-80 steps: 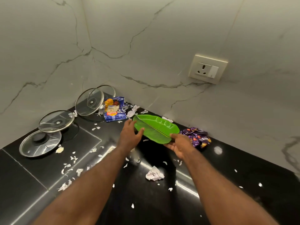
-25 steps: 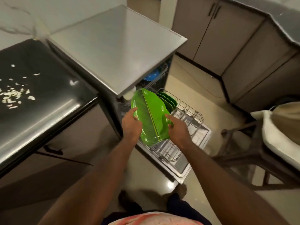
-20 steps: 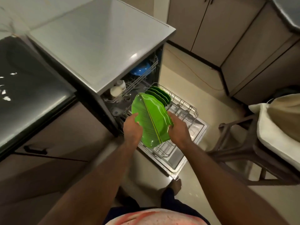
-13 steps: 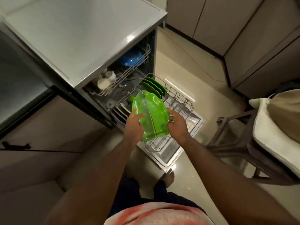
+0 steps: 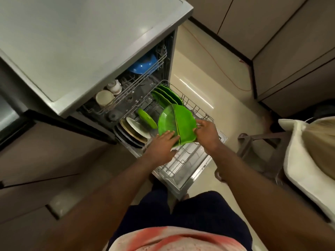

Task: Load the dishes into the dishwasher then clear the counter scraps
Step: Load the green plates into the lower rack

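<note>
A green leaf-shaped plate (image 5: 178, 122) stands tilted on edge over the pulled-out lower rack (image 5: 183, 160) of the open dishwasher (image 5: 101, 51). My left hand (image 5: 161, 147) grips its near-left rim and my right hand (image 5: 206, 134) grips its right rim. Behind it, several more green plates (image 5: 167, 96) stand in the rack's far slots. A small green plate (image 5: 146, 118) and white and dark plates (image 5: 134, 131) stand in the left slots.
The upper rack (image 5: 141, 78) holds a blue bowl (image 5: 144, 65) and white cups (image 5: 105, 97). The dishwasher door (image 5: 190, 176) lies open at my feet. A chair with a white cloth (image 5: 297, 163) stands to the right. Cabinets (image 5: 272, 33) line the far wall.
I carried the green plate from the counter to the dishwasher. Over the last second both hands lowered it toward the lower rack, and the view tilted further down.
</note>
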